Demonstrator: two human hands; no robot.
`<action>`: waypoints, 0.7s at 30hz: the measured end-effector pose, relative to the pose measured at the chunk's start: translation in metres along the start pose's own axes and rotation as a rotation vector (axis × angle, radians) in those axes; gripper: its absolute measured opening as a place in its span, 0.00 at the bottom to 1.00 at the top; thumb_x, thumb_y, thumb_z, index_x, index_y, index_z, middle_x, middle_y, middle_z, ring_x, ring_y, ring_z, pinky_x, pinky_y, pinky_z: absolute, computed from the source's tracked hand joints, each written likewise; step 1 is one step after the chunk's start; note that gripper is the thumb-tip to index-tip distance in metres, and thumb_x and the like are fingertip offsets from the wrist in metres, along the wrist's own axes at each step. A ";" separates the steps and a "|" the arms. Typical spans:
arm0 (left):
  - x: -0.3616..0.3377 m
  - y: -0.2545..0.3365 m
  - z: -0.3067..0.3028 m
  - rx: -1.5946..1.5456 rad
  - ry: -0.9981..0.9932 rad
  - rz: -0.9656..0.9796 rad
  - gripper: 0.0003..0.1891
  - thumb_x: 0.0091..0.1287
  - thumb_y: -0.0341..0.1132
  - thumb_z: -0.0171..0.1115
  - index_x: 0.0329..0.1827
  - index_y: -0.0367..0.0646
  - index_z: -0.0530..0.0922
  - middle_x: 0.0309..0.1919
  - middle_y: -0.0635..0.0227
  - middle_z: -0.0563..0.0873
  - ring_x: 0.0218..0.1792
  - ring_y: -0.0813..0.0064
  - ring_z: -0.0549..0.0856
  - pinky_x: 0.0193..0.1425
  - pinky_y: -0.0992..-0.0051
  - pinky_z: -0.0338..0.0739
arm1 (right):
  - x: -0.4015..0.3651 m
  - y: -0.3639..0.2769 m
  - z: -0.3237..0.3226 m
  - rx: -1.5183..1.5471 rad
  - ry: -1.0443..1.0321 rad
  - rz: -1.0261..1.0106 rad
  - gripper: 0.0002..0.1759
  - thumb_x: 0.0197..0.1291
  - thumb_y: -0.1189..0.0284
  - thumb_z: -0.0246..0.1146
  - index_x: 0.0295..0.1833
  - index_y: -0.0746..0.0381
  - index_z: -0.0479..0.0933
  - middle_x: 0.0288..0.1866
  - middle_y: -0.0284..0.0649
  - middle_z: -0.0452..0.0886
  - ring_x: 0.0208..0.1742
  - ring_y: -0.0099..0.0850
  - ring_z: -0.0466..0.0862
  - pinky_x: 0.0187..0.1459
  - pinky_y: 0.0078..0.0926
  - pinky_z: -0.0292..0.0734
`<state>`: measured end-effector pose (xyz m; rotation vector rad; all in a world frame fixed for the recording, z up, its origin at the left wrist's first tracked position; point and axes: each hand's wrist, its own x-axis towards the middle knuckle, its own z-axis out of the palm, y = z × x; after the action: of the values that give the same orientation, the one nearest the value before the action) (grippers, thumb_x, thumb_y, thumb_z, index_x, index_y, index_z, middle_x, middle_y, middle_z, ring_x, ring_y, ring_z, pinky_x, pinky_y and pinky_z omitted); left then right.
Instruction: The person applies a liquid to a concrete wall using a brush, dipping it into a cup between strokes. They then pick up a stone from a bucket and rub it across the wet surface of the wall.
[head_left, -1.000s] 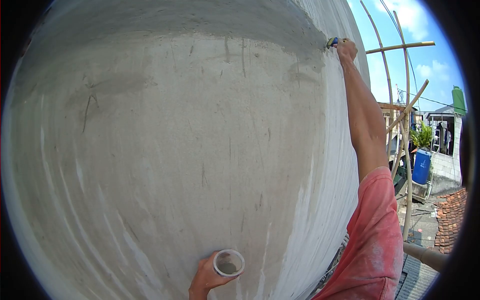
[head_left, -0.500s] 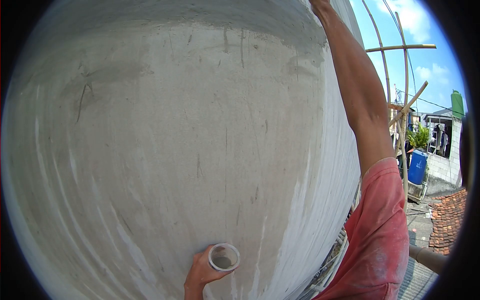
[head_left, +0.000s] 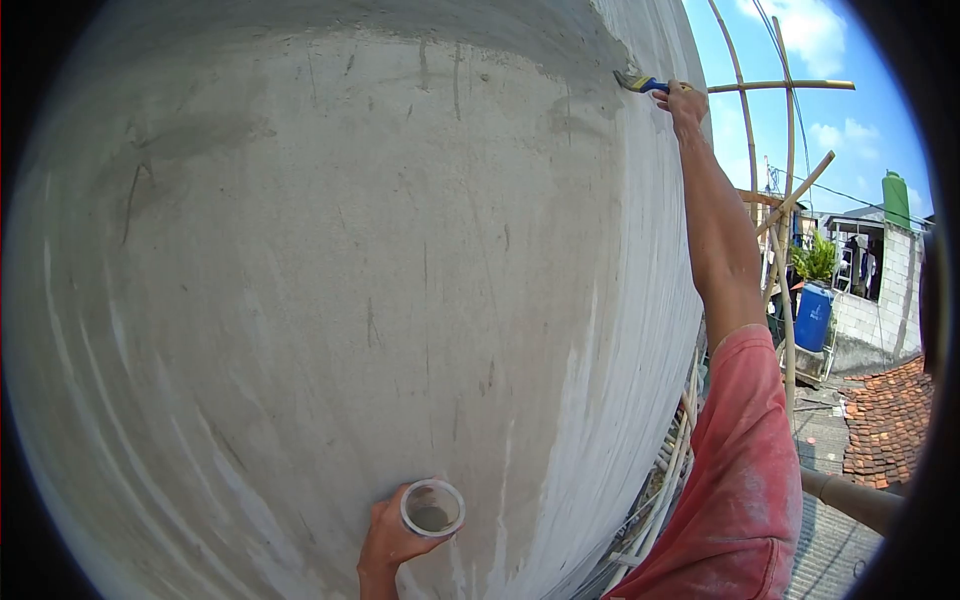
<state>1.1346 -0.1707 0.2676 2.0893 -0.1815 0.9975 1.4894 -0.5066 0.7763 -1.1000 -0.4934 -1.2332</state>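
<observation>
At the bottom centre my left hand is wrapped round a round cup with a pale rim and greyish contents. The cup is close to the grey plastered wall. High on the right, my outstretched right hand grips a brush with a blue and yellow handle. Its bristles point left and meet the wall beside a darker, wet-looking band along the top. Whitish streaks run down the wall's right side.
Bamboo poles stand beyond the wall's right edge, with a thick pole lower down. Farther off are a blue barrel, a green tank, a white block wall and a tiled roof.
My right hand has come down into view with the brush. The view has shifted slightly, so the cup and my left hand appear a little farther left.
</observation>
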 end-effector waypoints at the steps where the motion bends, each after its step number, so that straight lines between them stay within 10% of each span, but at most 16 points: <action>1: 0.001 0.000 0.000 0.011 0.004 0.019 0.30 0.38 0.39 0.82 0.42 0.35 0.78 0.38 0.59 0.87 0.40 0.69 0.88 0.48 0.71 0.82 | 0.003 -0.001 -0.003 -0.243 0.004 -0.048 0.14 0.61 0.68 0.58 0.40 0.70 0.79 0.33 0.47 0.85 0.24 0.28 0.86 0.29 0.24 0.81; 4: 0.000 -0.006 0.002 -0.035 0.003 0.008 0.29 0.38 0.39 0.82 0.42 0.35 0.79 0.37 0.59 0.87 0.39 0.69 0.88 0.47 0.71 0.82 | 0.015 -0.007 0.018 -0.710 0.045 -0.600 0.14 0.60 0.65 0.58 0.37 0.66 0.81 0.34 0.44 0.86 0.22 0.27 0.85 0.31 0.24 0.81; 8: 0.001 -0.002 0.002 -0.021 0.017 0.032 0.29 0.38 0.39 0.82 0.42 0.35 0.79 0.37 0.59 0.87 0.39 0.69 0.88 0.47 0.71 0.82 | -0.014 -0.081 0.071 -0.576 -0.270 -0.736 0.19 0.65 0.59 0.55 0.45 0.64 0.80 0.33 0.42 0.86 0.35 0.32 0.87 0.46 0.31 0.80; 15: 0.004 -0.005 0.004 -0.019 0.011 0.050 0.29 0.38 0.39 0.82 0.42 0.35 0.79 0.39 0.60 0.87 0.40 0.70 0.88 0.48 0.71 0.81 | -0.003 -0.119 0.057 0.501 -0.362 -0.379 0.14 0.66 0.72 0.51 0.42 0.72 0.78 0.33 0.48 0.83 0.31 0.34 0.86 0.28 0.25 0.82; 18: 0.000 -0.005 0.003 -0.007 0.000 0.029 0.29 0.38 0.38 0.82 0.43 0.35 0.78 0.39 0.60 0.87 0.41 0.70 0.88 0.48 0.71 0.81 | -0.023 -0.090 0.034 0.365 -0.355 -0.408 0.17 0.65 0.64 0.56 0.47 0.69 0.76 0.36 0.46 0.85 0.38 0.36 0.87 0.48 0.29 0.82; 21: 0.001 -0.007 0.004 -0.002 0.003 0.029 0.30 0.38 0.39 0.82 0.44 0.36 0.78 0.40 0.61 0.87 0.41 0.69 0.88 0.48 0.71 0.81 | -0.008 -0.027 0.022 0.427 -0.314 -0.175 0.16 0.64 0.71 0.56 0.49 0.75 0.71 0.38 0.54 0.83 0.39 0.40 0.87 0.45 0.28 0.85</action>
<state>1.1412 -0.1686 0.2628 2.0885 -0.2119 1.0169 1.4671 -0.4819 0.7902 -0.8962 -1.0594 -1.0400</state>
